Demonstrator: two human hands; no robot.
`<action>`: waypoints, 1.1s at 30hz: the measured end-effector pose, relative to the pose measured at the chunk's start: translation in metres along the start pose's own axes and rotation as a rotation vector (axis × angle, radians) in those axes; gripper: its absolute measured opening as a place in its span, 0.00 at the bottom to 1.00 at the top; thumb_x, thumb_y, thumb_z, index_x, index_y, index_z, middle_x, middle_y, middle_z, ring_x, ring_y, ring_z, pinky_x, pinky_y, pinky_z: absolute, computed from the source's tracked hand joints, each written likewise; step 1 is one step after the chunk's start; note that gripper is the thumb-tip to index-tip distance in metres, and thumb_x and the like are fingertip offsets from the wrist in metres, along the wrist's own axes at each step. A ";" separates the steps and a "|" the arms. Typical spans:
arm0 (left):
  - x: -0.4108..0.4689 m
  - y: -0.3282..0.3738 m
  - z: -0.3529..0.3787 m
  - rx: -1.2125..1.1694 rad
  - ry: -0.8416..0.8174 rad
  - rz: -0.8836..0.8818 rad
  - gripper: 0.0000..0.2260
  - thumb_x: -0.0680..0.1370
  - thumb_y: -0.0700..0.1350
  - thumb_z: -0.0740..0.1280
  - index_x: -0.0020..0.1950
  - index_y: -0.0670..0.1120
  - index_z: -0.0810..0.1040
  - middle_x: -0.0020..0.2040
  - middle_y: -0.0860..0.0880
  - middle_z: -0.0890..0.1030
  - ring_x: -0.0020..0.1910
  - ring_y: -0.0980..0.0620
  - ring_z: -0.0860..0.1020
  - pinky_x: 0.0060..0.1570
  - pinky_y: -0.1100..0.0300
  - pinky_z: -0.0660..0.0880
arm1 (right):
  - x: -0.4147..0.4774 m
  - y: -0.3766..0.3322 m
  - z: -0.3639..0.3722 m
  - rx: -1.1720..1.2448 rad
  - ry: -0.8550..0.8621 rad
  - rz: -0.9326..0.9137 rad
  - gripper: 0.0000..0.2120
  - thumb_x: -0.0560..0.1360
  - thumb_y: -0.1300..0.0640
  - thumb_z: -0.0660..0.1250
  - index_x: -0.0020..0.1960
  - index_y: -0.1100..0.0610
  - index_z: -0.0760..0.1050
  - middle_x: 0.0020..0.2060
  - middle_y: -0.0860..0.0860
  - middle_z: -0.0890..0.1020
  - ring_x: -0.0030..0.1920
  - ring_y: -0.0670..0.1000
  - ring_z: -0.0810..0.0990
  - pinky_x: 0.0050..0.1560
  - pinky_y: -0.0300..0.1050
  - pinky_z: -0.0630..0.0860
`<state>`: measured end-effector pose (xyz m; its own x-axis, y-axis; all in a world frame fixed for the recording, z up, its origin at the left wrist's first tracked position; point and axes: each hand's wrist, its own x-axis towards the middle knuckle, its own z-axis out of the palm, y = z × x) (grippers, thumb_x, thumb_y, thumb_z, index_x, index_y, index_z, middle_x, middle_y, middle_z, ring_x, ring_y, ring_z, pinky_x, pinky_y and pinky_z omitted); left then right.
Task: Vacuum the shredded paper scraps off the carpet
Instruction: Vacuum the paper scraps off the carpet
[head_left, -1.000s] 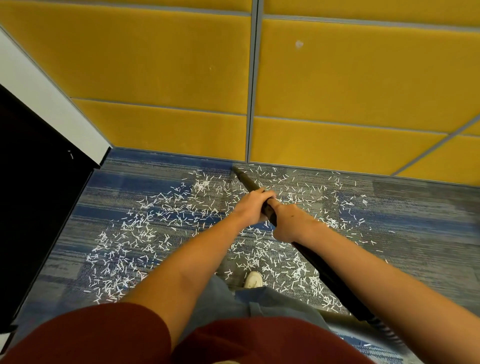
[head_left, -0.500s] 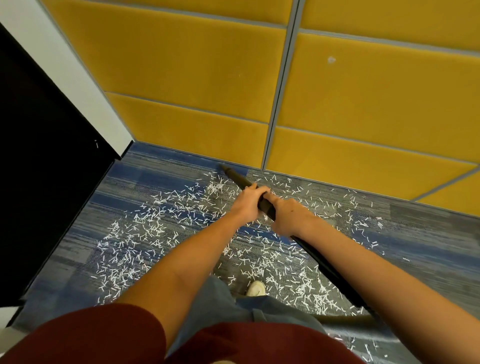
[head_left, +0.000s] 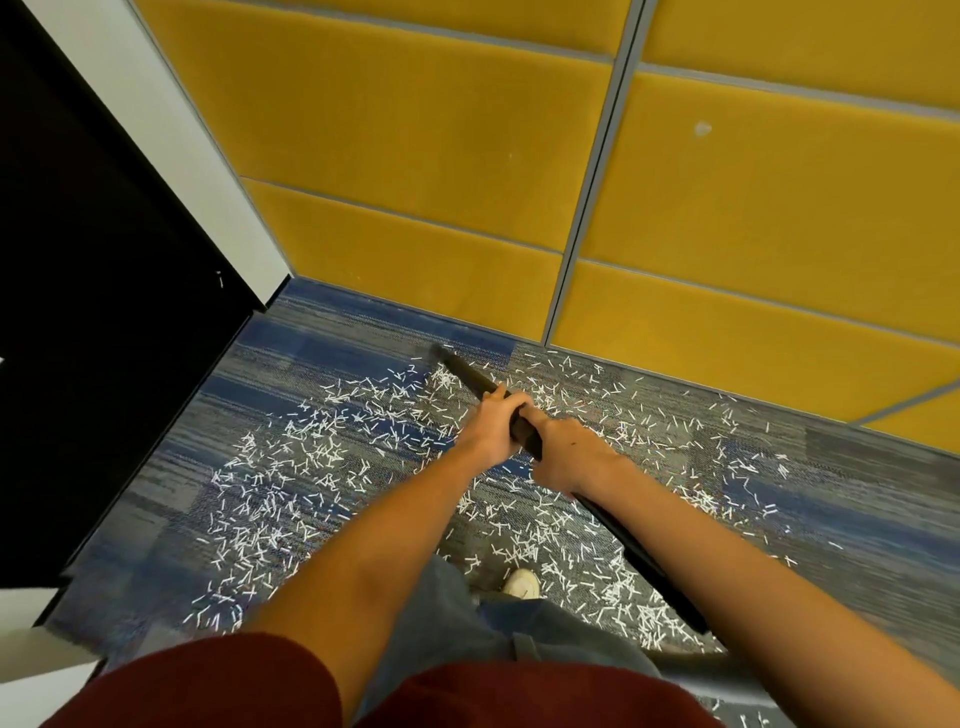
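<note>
- The left hand (head_left: 491, 428) is curled round the black wand (head_left: 470, 376), fingers wrapped over its top.
- The right hand (head_left: 569, 457) grips the same wand just behind the left, the two hands nearly touching.
- The wand slants from low on the right, under the right forearm, up and leftward across the carpet (head_left: 883, 519).
- Its tip lies close to the carpet's far edge, just short of the yellow wall (head_left: 415, 130). Whether the tip touches the pile I cannot tell.
- The wand's rear end meets a grey hose (head_left: 691, 662) near the carpet's near edge.
- White paper scraps (head_left: 322, 452) are strewn over much of the blue-grey striped carpet.
- They lie thickest left of the hands, toward the left edge, and in a band below the wand on the right.
- A small dense tuft of scraps sits right beside the wand's tip, on its left.
- Thinner scatter runs along the far edge to the right of the hands.
- The far left corner of the carpet holds few scraps.
- A black panel (head_left: 104, 312) with a white frame (head_left: 171, 156) stands along the left edge.
- One white shoe (head_left: 522, 583) shows between the forearms, on the carpet among scraps.
- Grey trousers (head_left: 441, 623) and a dark red shirt (head_left: 208, 686) fill the lower part of the view.
</note>
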<state>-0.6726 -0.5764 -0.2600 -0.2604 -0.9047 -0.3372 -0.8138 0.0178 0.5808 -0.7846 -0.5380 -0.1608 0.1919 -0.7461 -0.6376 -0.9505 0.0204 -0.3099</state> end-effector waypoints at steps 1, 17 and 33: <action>0.001 0.002 0.000 -0.009 -0.008 0.012 0.26 0.73 0.36 0.68 0.70 0.46 0.69 0.72 0.40 0.64 0.69 0.41 0.65 0.68 0.50 0.64 | 0.000 0.002 -0.001 0.009 0.005 0.001 0.35 0.73 0.64 0.64 0.75 0.50 0.53 0.46 0.53 0.72 0.44 0.55 0.76 0.47 0.48 0.79; -0.007 0.013 0.003 0.024 0.013 0.074 0.16 0.71 0.34 0.69 0.56 0.49 0.75 0.57 0.45 0.73 0.53 0.43 0.75 0.50 0.51 0.76 | -0.008 0.016 0.000 0.031 -0.034 -0.025 0.36 0.73 0.67 0.63 0.76 0.49 0.53 0.44 0.53 0.74 0.38 0.52 0.77 0.39 0.44 0.79; -0.043 -0.024 -0.008 -0.019 0.105 -0.010 0.14 0.71 0.36 0.69 0.55 0.45 0.75 0.52 0.42 0.76 0.55 0.41 0.75 0.51 0.48 0.75 | -0.003 -0.019 0.017 -0.070 -0.086 -0.151 0.35 0.73 0.66 0.63 0.76 0.50 0.54 0.46 0.54 0.74 0.43 0.55 0.78 0.43 0.47 0.79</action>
<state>-0.6376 -0.5413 -0.2535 -0.1955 -0.9445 -0.2641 -0.8058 0.0012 0.5922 -0.7628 -0.5245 -0.1648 0.3513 -0.6776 -0.6461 -0.9234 -0.1366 -0.3588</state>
